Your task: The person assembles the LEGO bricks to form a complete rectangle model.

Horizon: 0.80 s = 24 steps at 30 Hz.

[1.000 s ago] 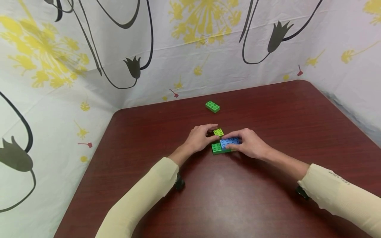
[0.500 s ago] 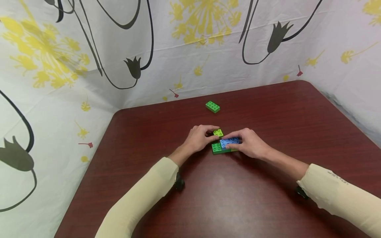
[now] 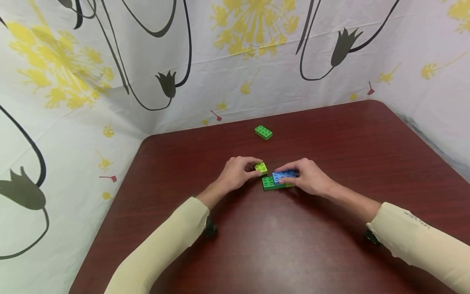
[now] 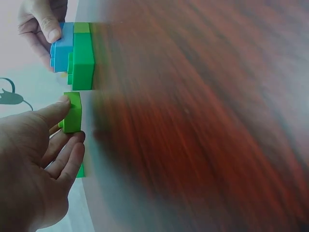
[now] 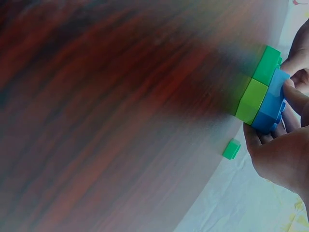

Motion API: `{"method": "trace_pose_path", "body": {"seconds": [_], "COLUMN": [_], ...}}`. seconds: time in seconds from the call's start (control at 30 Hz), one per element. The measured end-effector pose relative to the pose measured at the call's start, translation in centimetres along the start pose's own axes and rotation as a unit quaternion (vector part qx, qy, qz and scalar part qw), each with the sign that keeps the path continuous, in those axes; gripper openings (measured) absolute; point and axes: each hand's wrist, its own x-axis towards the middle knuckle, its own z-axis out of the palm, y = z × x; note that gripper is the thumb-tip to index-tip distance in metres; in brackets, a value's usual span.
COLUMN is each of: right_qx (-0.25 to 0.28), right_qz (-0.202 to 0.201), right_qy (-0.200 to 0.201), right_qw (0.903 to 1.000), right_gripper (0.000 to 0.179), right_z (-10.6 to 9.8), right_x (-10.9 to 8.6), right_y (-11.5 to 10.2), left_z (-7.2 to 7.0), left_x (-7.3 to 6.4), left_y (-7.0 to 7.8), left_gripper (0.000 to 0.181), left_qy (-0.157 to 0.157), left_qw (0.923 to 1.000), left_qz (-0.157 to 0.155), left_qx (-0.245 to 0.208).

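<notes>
Between thumb and fingertips my left hand (image 3: 235, 174) pinches a small lime-green toy building brick (image 3: 261, 168), just left of a low stack and apart from it. My right hand (image 3: 313, 178) grips the blue brick (image 3: 282, 176) on top of that stack. Below the blue brick, a green brick (image 5: 266, 66) and a lime brick (image 5: 252, 102) lie end to end, as the right wrist view shows. The blue one covers all of the lime brick's top and part of the green one's. Some fingers of the right hand are hidden behind the stack.
Farther back on the dark red wooden table (image 3: 205, 151) lies a loose green brick (image 3: 263, 132). A white cloth (image 3: 205, 77) with printed flowers hangs behind the table and along its sides.
My left hand has closed on the small lime brick and drawn it left, away from the stack. My right hand has stayed on the blue brick.
</notes>
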Motion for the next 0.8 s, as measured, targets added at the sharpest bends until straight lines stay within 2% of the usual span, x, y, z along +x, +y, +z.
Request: {"method": "trace_pose_path", "body": {"seconds": [0.3,0.8], "right_qx": [-0.010,0.003], "right_qz": [0.002,0.005], "right_qy": [-0.001,-0.005], "right_qw": [0.9999,1.0000], "right_gripper": [0.033,0.032], "right_z": [0.0,-0.1], "right_x": [0.0,0.0], "right_y": [0.0,0.1], "left_z": [-0.3,-0.2], "left_x": [-1.9,-3.8], "left_y": [-1.2,-1.0], "left_gripper": [0.041,0.042], "left_qy": [-0.025,-0.043], "left_qw": [0.9996,0.9987], "left_qz": [0.013,0.022], "left_qx": [-0.001,-0.019]}}
